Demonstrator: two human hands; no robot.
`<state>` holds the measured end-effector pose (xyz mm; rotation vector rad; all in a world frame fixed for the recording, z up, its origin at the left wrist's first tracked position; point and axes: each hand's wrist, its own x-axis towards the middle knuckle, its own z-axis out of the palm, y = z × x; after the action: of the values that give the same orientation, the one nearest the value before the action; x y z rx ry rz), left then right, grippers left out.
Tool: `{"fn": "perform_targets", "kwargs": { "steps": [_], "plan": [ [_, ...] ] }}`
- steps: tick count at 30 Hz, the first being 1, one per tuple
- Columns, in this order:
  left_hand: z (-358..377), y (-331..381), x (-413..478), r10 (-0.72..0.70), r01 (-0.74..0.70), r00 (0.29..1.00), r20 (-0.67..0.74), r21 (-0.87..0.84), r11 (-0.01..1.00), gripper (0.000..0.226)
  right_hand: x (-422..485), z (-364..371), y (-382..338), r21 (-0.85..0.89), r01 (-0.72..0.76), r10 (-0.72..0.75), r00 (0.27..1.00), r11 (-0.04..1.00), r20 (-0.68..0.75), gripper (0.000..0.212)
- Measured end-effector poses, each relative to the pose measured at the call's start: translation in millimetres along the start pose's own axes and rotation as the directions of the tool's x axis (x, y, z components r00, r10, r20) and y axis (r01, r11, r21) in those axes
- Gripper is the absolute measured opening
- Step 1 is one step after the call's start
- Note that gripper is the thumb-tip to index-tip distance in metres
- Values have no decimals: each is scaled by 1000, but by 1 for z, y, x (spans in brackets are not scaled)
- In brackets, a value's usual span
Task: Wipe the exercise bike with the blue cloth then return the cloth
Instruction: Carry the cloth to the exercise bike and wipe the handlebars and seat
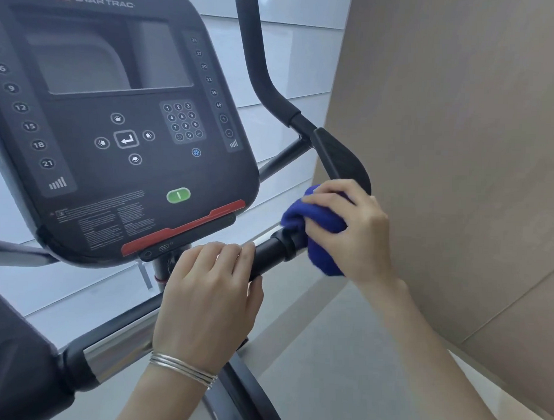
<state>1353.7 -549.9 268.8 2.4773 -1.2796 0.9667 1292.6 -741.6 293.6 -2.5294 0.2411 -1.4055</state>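
Observation:
The exercise bike's dark console (115,125) fills the upper left, with its black handlebar (272,250) running across the middle. My right hand (356,231) grips the bunched blue cloth (307,217) and wraps it around the handlebar's right part, just below the black elbow pad (340,158). My left hand (210,295), a set of silver bangles on its wrist, curls around the handlebar left of the cloth. Part of the cloth is hidden under my right fingers.
An upright black foam grip (259,52) rises behind the cloth. A beige wall (460,137) stands close on the right, beside my right hand. White frosted panels (290,53) lie behind the bike. The grey floor (342,369) shows below.

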Motion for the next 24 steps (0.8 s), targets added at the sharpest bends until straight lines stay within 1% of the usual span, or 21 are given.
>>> {"fn": "perform_targets", "kwargs": {
  "steps": [2,3,4,5,7,8,10,12,13,15,17,19,21,24],
  "plan": [
    [0,0,-1,-12,12,1000,7,-6,1000,31,14,-5,21,-28,-174,174,985,984,7,18],
    [0,1,-1,-17,18,1000,6,-9,1000,32,21,-7,28,-34,-224,225,974,974,15,17],
    [0,1,-1,-22,22,1000,3,-11,1000,32,25,-8,31,-54,-230,232,972,972,33,16],
    [1,1,-1,-24,24,1000,1,-12,1000,32,26,-7,28,-100,-191,198,979,976,57,15],
    [2,1,-1,-24,24,1000,-6,-15,1000,32,17,-3,11,-194,-46,64,994,980,86,16],
    [2,1,-1,-25,25,1000,-11,-14,1000,32,10,0,0,-187,9,8,996,982,87,17],
    [3,1,-1,-22,22,999,-23,-10,1000,31,-6,6,-18,-117,95,-90,995,989,47,18],
    [3,1,-1,-10,10,1000,-25,-4,1000,30,-13,11,-21,-57,121,-122,992,991,-19,18],
    [2,1,-1,-6,6,1000,-19,-4,1000,30,-13,13,-14,-38,91,-93,994,995,-58,18],
    [1,0,-1,-8,8,1000,-1,-7,1000,31,-16,14,7,-35,-46,40,985,998,-166,19],
    [0,0,-1,-10,10,1000,15,-10,1000,33,-26,14,29,11,-191,187,943,981,-275,20],
    [0,1,-1,-12,12,1000,20,-9,1000,34,-42,12,41,95,-262,279,902,960,-330,20],
    [0,1,0,-13,13,1000,16,-13,1000,35,-61,13,43,163,-303,341,883,939,-324,19],
    [1,1,1,-8,8,1000,3,-10,1000,33,-92,25,33,275,-358,422,878,893,-227,21]
  ]
}}
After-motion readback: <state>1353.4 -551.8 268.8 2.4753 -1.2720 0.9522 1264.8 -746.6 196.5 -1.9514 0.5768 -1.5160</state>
